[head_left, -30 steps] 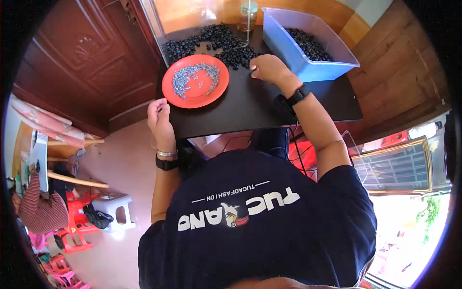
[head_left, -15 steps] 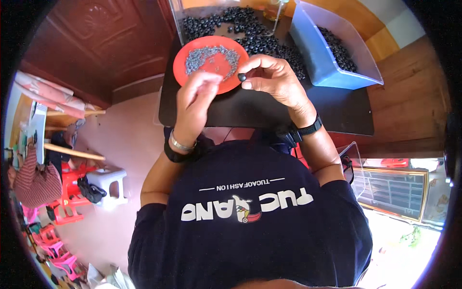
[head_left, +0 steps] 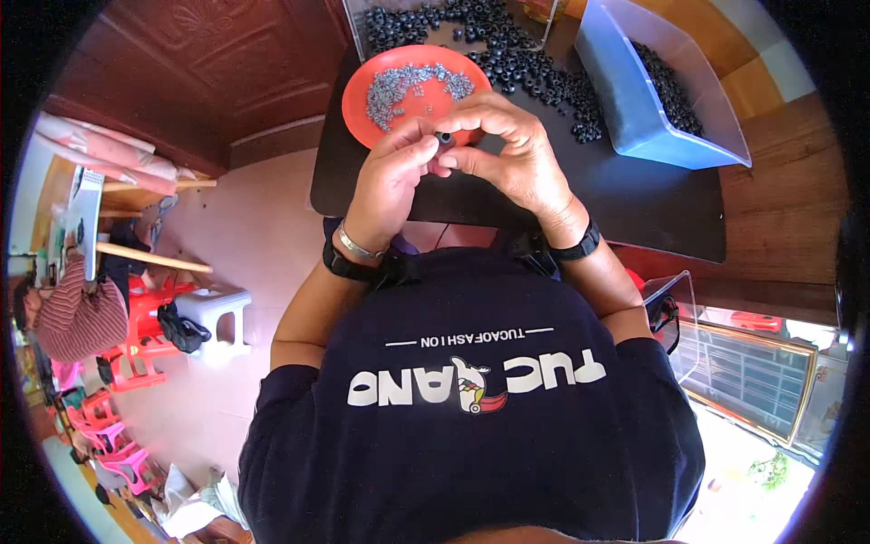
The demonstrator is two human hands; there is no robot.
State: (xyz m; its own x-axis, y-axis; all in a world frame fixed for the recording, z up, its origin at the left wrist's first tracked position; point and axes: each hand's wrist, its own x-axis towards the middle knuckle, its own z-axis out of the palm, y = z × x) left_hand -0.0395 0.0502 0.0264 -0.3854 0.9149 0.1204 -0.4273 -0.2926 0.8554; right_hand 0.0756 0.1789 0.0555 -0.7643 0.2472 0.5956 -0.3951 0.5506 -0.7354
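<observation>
Over the near edge of the plate, my two hands meet at a small black round part [head_left: 445,138] with a hole in its upturned face. My right hand [head_left: 517,154] pinches it between thumb and forefinger. The thumb and fingers of my left hand [head_left: 395,172] are pressed together at its left side; anything small between them is hidden. Just beyond lies a round orange-red plate [head_left: 358,104], with small silvery metal pieces [head_left: 390,91] spread in a curve on it.
Many loose black round parts [head_left: 535,77] cover the back of the dark table [head_left: 634,199]. A blue translucent bin [head_left: 634,118] of them stands at the right. Far left, another person [head_left: 86,308] sits near red stools [head_left: 149,317] and a white stool [head_left: 217,313].
My left hand has come from over the plate to the black part, closing its fingers there. My right hand has shifted slightly left and still pinches the part. The view has shifted a little.
</observation>
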